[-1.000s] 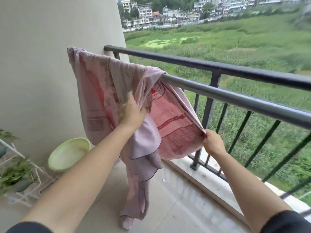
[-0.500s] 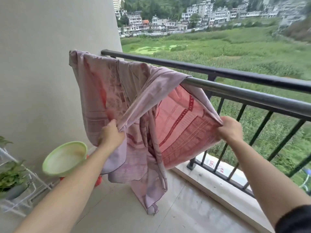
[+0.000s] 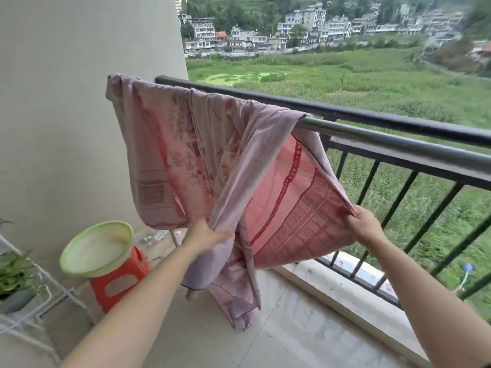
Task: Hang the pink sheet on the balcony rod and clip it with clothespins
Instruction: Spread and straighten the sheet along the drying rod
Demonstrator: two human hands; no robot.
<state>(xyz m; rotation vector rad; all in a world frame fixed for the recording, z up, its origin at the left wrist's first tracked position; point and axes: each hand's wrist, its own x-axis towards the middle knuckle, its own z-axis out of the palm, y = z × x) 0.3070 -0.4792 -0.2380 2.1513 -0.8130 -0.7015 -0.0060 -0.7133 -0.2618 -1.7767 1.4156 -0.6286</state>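
Bright, flat daylight came in from the open side beyond the railing (image 3: 372,119), and shadows on the floor (image 3: 305,341) were faint and soft-edged. The pink sheet (image 3: 292,208) glowed red where light passed through it, and the rod (image 3: 398,144) carried a pale sheen. Wide-angle distortion bowed the railing toward the edges; the grass (image 3: 451,235) at the right edge was smeared, the distant houses (image 3: 318,30) soft.

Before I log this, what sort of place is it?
Likely a home balcony: dark railing above fields, pink sheet draped over the rod, green basin on a red stool.
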